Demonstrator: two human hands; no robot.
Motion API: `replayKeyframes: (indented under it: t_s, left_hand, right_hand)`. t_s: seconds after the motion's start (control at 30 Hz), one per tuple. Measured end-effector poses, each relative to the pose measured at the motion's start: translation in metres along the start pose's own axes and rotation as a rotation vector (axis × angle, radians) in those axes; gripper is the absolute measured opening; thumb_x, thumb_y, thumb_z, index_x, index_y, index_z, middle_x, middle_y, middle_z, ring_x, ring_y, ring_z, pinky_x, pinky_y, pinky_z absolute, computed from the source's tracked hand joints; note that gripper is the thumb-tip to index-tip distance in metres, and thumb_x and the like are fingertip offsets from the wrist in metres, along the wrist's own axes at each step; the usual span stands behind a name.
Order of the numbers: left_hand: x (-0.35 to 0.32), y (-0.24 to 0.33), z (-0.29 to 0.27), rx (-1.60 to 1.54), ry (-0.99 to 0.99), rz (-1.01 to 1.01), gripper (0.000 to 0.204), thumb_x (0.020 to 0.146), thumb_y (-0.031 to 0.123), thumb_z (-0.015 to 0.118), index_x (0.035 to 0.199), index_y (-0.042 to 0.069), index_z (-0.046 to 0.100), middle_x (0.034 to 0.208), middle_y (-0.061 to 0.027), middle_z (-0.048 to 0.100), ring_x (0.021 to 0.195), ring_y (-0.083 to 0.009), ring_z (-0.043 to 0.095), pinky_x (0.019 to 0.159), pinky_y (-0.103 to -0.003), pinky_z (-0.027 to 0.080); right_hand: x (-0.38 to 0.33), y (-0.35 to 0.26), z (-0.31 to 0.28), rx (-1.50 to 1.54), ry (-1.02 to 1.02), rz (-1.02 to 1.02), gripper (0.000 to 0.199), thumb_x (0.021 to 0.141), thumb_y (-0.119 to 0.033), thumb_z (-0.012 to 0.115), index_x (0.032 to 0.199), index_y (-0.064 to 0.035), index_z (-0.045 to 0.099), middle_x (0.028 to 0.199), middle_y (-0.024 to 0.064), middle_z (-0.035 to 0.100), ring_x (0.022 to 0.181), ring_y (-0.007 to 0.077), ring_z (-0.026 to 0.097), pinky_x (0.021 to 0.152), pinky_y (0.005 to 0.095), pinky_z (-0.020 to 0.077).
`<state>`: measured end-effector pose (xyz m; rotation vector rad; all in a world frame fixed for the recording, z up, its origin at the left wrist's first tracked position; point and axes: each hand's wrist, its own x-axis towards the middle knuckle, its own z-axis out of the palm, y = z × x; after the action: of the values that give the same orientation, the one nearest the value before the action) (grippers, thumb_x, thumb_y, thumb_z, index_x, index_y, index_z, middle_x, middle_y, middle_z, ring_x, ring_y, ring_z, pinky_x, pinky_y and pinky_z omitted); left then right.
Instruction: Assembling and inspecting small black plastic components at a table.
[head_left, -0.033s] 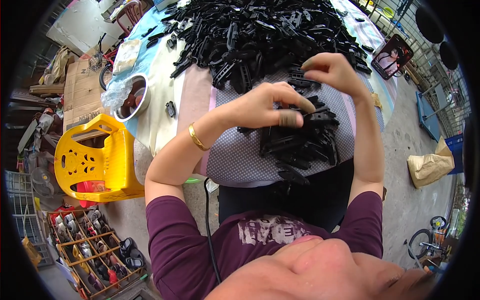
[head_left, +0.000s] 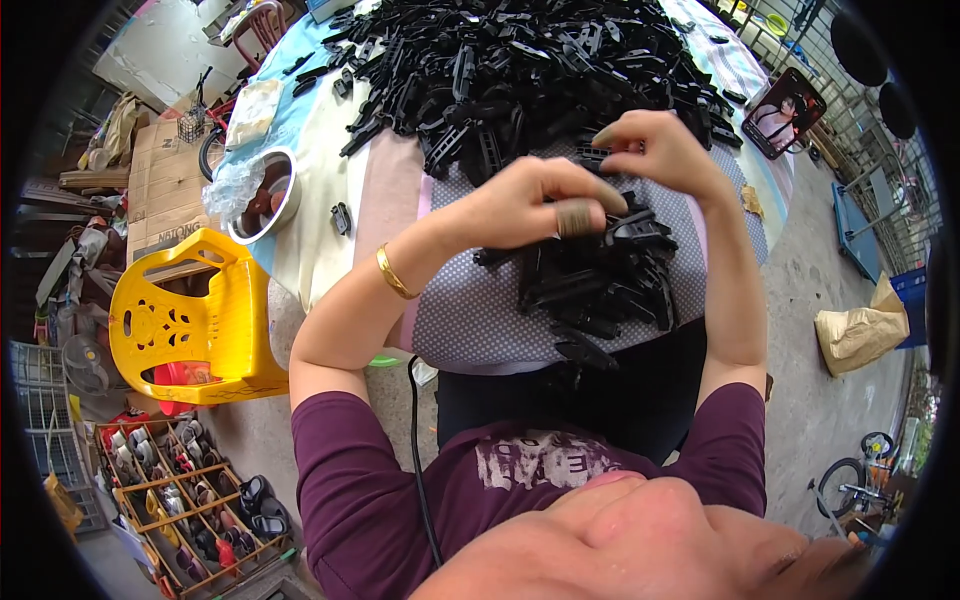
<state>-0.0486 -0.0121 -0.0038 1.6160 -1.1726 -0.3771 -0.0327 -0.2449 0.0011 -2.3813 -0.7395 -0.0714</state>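
My left hand, a gold bangle on its wrist and a brownish band around the thumb, is closed with bent fingers over a small pile of black plastic parts. What its fingertips grip is hidden. Farther off and to the right, my right hand is curled, thumb and fingers close together beside a few black slotted parts. Whatever it pinches is too small and dark to make out. A large heap of similar black parts covers the far side of the cloth-covered table.
A metal bowl with clear plastic stands at the left. One loose part lies near it. A phone is propped at the right. A yellow chair and a shoe rack stand left; a paper sack is right.
My right hand has shifted slightly, its fingers curling differently. The left hand's fingertips have moved a little; the piles look the same.
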Motion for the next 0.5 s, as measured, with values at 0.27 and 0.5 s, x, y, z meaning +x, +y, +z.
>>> replayKeyframes:
  t_s: [0.27, 0.5]
  left_hand:
    - [0.045, -0.025, -0.017, 0.338, 0.268, -0.28, 0.021, 0.083, 0.009, 0.062, 0.101, -0.001, 0.065, 0.086, -0.0092, 0.067, 0.076, -0.0128, 0.061, 0.071, -0.024, 0.049]
    - [0.082, -0.041, 0.018, 0.843, 0.104, -0.11, 0.03, 0.073, 0.016, 0.067, 0.1, 0.003, 0.064, 0.092, -0.0158, 0.059, 0.085, -0.0324, 0.059, 0.077, -0.037, 0.049]
  right_hand:
    - [-0.002, -0.002, 0.001, -0.119, -0.102, 0.047, 0.025, 0.065, -0.01, 0.068, 0.089, -0.0026, 0.065, 0.082, 0.0088, 0.062, 0.074, 0.0196, 0.06, 0.067, 0.0296, 0.0479]
    - [-0.015, 0.029, -0.033, 0.581, 0.205, 0.069, 0.023, 0.076, -0.014, 0.068, 0.094, -0.0047, 0.058, 0.074, -0.0037, 0.055, 0.065, 0.0026, 0.05, 0.055, 0.0173, 0.0388]
